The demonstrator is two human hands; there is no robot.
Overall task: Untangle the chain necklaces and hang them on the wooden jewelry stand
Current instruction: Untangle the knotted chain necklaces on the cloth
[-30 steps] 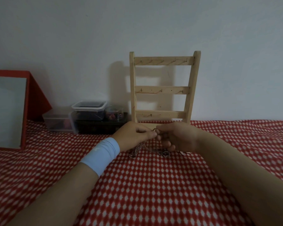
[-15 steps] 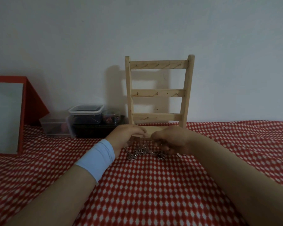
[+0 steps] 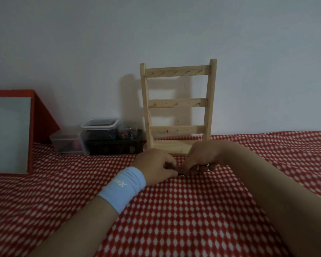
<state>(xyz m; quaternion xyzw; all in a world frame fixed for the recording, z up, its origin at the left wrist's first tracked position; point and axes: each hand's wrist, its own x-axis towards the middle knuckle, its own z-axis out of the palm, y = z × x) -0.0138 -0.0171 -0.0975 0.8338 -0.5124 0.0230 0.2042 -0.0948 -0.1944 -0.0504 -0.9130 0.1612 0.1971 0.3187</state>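
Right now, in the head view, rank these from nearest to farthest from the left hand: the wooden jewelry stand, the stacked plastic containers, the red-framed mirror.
From the left hand:
1. Wooden jewelry stand, just behind and to the right.
2. Stacked plastic containers, behind and to the left, by the wall.
3. Red-framed mirror, far left edge.

The wooden jewelry stand (image 3: 178,108) was seen upright against the pale wall, at the back of the red-and-white checked surface (image 3: 174,210). It was built of light, unpainted wood: two side posts leaning slightly inward, three flat crossbars set one above another, and a flat base plank at the bottom. Small hooks were seen along each crossbar, and no chain was seen hung on any of them. Of the chain necklaces (image 3: 183,174), only a small silvery tangle was seen, low on the cloth just in front of the stand's base; the rest was hidden, so their number and state of knotting could not be told.
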